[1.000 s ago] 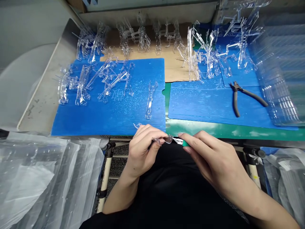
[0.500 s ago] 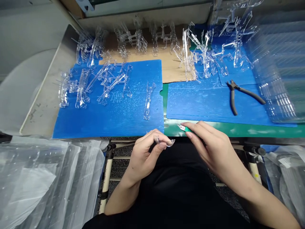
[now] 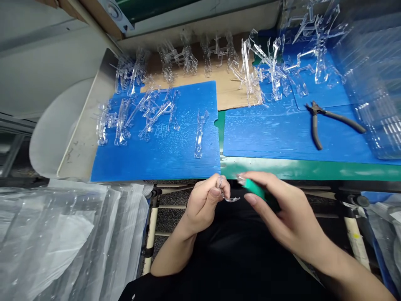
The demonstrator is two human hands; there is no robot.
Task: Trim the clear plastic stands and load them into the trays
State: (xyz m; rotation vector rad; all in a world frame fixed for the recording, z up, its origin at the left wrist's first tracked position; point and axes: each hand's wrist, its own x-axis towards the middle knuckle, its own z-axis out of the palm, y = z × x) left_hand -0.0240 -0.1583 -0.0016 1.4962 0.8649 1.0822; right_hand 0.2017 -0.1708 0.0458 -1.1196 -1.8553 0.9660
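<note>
Near the table's front edge, my left hand (image 3: 203, 200) is closed around a small clear plastic part (image 3: 232, 199), whose curved end sticks out past the fingers. My right hand (image 3: 282, 200) grips a green-handled tool (image 3: 255, 189) between thumb and fingers, just right of that part. The tool's front end is blurred, and a gap shows between it and the plastic. Beyond my hands, a single long clear plastic piece (image 3: 199, 136) lies on the left blue sheet (image 3: 150, 163).
Clear plastic parts on sprues (image 3: 156, 110) lie on the blue sheets and on cardboard (image 3: 224, 90). Grey-handled side cutters (image 3: 318, 121) rest at right, beside stacked clear trays (image 3: 379, 104). Plastic-wrapped stacks (image 3: 72, 234) stand low at left.
My right hand has turned the tool and drawn it nearer my body. The plastic part has tilted in my left hand. The camera view has shifted a little left.
</note>
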